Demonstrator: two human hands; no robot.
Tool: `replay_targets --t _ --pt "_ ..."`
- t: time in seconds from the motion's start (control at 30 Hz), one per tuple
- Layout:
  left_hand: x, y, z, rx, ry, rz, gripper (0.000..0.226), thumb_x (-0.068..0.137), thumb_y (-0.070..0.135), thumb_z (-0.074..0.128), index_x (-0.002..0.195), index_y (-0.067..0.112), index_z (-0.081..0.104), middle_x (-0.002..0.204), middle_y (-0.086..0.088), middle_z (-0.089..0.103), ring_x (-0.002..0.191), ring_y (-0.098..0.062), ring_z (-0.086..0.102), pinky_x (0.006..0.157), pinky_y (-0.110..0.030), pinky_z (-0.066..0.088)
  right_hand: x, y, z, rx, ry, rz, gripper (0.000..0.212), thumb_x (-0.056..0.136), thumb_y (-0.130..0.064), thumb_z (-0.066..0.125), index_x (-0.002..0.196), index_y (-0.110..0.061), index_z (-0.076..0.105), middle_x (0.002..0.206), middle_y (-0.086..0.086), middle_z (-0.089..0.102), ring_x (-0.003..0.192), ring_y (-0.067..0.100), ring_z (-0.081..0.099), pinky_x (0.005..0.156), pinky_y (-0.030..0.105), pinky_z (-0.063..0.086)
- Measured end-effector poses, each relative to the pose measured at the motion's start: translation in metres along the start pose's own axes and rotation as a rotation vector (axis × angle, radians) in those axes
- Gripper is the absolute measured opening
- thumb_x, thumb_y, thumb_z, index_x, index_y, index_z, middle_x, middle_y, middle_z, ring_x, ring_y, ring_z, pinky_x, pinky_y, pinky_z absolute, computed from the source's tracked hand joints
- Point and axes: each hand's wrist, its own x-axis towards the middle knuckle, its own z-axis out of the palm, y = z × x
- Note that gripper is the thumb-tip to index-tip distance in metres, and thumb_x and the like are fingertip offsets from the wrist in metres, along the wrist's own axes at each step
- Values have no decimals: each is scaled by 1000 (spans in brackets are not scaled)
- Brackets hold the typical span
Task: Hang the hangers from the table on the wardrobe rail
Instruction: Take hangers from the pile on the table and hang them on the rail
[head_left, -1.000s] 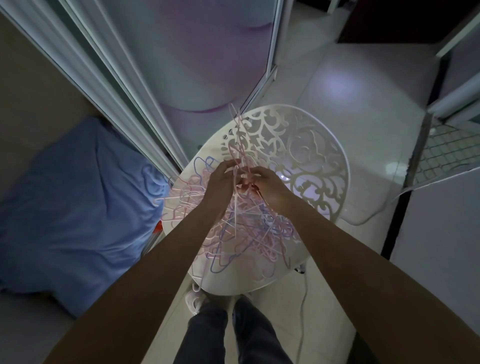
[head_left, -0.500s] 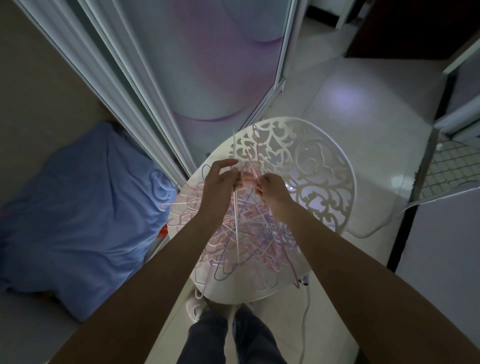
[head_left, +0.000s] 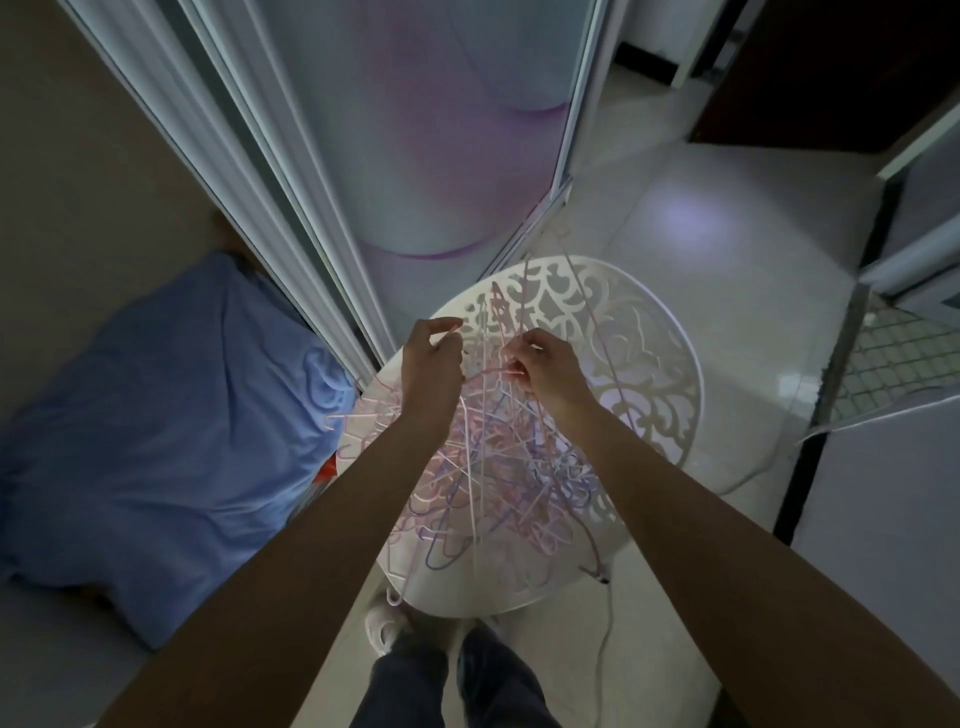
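Note:
A tangled pile of thin pink, white and purple hangers (head_left: 493, 467) lies on the near half of a round white table (head_left: 644, 374) with a cut-out pattern. Several hangers (head_left: 485, 332) are lifted upright out of the pile between my hands. My right hand (head_left: 543, 366) pinches the hook ends of this lifted bunch above the table's middle. My left hand (head_left: 428, 364) is just left of the bunch with its fingers curled towards it; whether it holds a hanger is unclear. No wardrobe rail is in view.
A sliding wardrobe door (head_left: 395, 135) with white frames stands behind the table. A blue cloth bundle (head_left: 156, 426) lies inside the opening at left. A white cable (head_left: 605, 639) runs over the tiled floor. My shoes (head_left: 382, 629) are under the table's near edge.
Both hands have risen and drawn slightly apart, pulling the bunch of hangers higher out of the pile. The camera has tilted up a little.

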Motion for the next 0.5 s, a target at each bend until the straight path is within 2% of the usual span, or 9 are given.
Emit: replay_targets --t 0.1,0.17,0.27,0.33,0.4,0.47,0.5 --pt "0 26 -5 -49 -43 5 20 90 2 47 101 15 58 63 0 46 51 -7 45 49 -20 41 -4 -21 -3 83 -61 43 27 92 -2 51 67 -12 53 46 -3 56 37 8 48 33 12 30" --pt "-3 47 -10 -88 -78 14 20 90 0 47 103 13 56 59 1 41 46 -5 40 45 -16 38 -8 -36 0 103 -87 77 24 93 -4 51 70 -11 54 39 -4 55 33 7 47 36 11 31" --pt "-7 76 -20 -235 -166 12 16 91 -3 46 98 9 54 55 2 35 37 -4 34 41 -16 33 -13 -60 8 74 -138 110 15 93 -5 48 85 -5 60 41 -3 59 35 9 46 38 12 32" --pt "-11 93 -29 -339 -211 6 15 92 -2 45 92 9 54 51 0 44 37 -5 40 47 -19 38 -19 -76 15 60 -192 136 15 91 -4 46 86 -4 61 45 -3 62 44 13 42 45 18 32" --pt "-14 107 -42 -417 -239 11 13 92 5 46 88 9 58 55 -2 55 47 -11 50 56 -23 45 -27 -91 23 21 -257 106 16 86 1 51 78 -9 60 50 2 60 49 14 39 50 22 30" --pt "-16 116 -57 -451 -204 14 17 93 10 46 85 9 61 64 -6 55 56 -15 54 62 -24 47 -34 -101 31 -87 -311 -10 16 81 5 57 78 -9 61 56 2 59 48 11 42 51 21 34" --pt "-17 119 -66 -436 -165 28 19 93 9 45 85 9 62 66 -7 56 58 -16 54 62 -23 48 -36 -106 37 -111 -341 -70 12 82 7 55 82 -3 62 57 -1 63 45 7 43 49 20 36"
